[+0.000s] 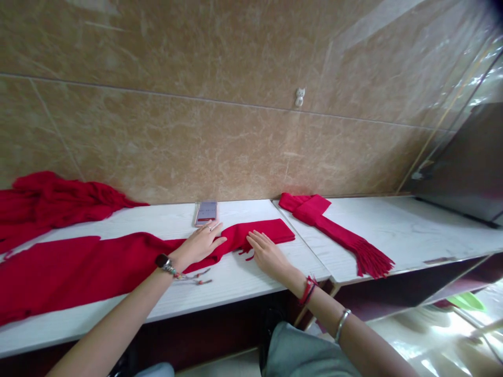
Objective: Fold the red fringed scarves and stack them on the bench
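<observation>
A long red scarf (78, 267) lies stretched across the white table (243, 285), its right end folded over (271, 230). My left hand (202, 243) rests flat on the scarf near the fold, fingers stretched out, a watch and bead bracelet on the wrist. My right hand (267, 254) lies flat beside it, fingertips touching the edge of the folded end, with a red string and a metal bangle on the arm. Neither hand grips anything.
A phone (206, 212) lies at the table's back by the tiled wall. A heap of red scarves (51, 201) sits at the far left. Another folded, fringed red scarf (338, 233) lies on the adjoining table (424, 230) to the right. A dark panel (467, 173) leans at far right.
</observation>
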Tool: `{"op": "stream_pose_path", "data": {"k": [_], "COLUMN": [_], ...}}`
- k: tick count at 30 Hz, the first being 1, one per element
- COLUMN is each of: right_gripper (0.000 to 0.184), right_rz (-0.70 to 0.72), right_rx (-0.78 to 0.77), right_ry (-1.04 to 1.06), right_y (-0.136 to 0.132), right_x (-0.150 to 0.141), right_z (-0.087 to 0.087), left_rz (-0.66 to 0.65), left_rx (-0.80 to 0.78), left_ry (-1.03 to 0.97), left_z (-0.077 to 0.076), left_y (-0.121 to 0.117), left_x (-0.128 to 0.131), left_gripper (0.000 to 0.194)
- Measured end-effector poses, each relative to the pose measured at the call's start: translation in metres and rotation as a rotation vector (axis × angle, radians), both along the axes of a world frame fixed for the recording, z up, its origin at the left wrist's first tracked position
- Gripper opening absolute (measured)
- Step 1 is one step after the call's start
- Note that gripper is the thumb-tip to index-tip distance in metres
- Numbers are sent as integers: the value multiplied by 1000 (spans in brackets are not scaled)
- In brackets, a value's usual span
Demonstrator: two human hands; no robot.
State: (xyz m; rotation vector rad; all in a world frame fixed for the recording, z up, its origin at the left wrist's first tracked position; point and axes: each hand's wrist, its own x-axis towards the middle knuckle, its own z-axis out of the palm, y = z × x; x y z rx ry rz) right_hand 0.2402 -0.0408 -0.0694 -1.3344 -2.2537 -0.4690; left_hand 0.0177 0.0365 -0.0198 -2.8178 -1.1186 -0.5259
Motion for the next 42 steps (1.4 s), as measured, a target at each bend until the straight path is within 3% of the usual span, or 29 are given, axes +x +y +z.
{"op": "stream_pose_path", "data": {"k": [4, 8, 14, 19, 23, 27, 33, 36, 39, 42], "right_gripper": [45, 42, 38, 39, 41, 41, 41, 41, 45, 57], "right_rz": [32, 156, 272, 291, 257, 183, 158, 158, 114, 85], "right_rx": [14, 2, -51, -84, -98, -108, -175, -164, -134, -135], "right_ry": [-19, -41, -99, -120, -134, -101, -43, -32, -22, -16], "right_y": [-4, -7, -1, 6, 8, 11, 16, 18, 21, 27], "right_x": [-11, -47, -107, -130, -128, -115, -105, -103, -91, -63], "right_z": [8, 19, 25, 20, 21, 21, 12, 9, 15, 23], "left_rz": [12, 120, 242, 314, 421, 493, 627, 636, 607, 651], "left_rx": [-161, -287, -420, -251, -74, -28, -289, -337, -247, -32], "left_ry": [92, 191, 314, 311, 291, 261, 243, 242, 267, 243], "left_z": [19, 33, 23, 8, 0, -5, -20, -24, -17, -4], "left_y": [-3, -9, -18, -17, -16, -11, 5, 7, -1, -12], "left_x": [-44, -77, -119, -159, -185, -199, -215, -220, -219, -220], "left_gripper": [56, 63, 66, 57, 55, 56, 66, 68, 65, 56]}}
